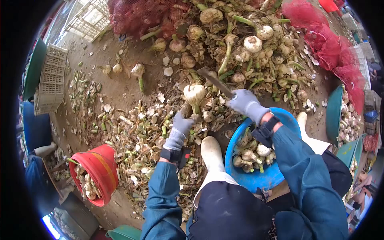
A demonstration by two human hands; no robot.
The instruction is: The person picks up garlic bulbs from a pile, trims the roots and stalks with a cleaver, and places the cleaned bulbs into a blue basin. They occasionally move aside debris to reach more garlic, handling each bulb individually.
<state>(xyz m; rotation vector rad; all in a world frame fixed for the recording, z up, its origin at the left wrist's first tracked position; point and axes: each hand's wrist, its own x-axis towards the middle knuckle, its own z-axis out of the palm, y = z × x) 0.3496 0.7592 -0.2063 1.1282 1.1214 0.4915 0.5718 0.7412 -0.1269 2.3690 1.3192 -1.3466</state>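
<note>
My left hand [182, 125], in a grey glove, is closed around the stem of a large garlic bulb [194, 93], whose pale head points away from me. In my gloved right hand [246, 104] is a knife [216, 83], its dark blade angled up and left, just beyond the bulb and apart from it as far as I can see. Below my right forearm stands a blue basin [229, 160] with several trimmed garlic bulbs [249, 155] in it. A big heap of garlic with stems [240, 52] lies ahead of both hands.
Cut stems and peelings [140, 140] litter the ground. A tilted red bucket [105, 160] with garlic is at left, near white crates [52, 76]. Red mesh sacks [140, 18] border the heap. My white boots [212, 150] flank the basin. A green tub [334, 114] stands at right.
</note>
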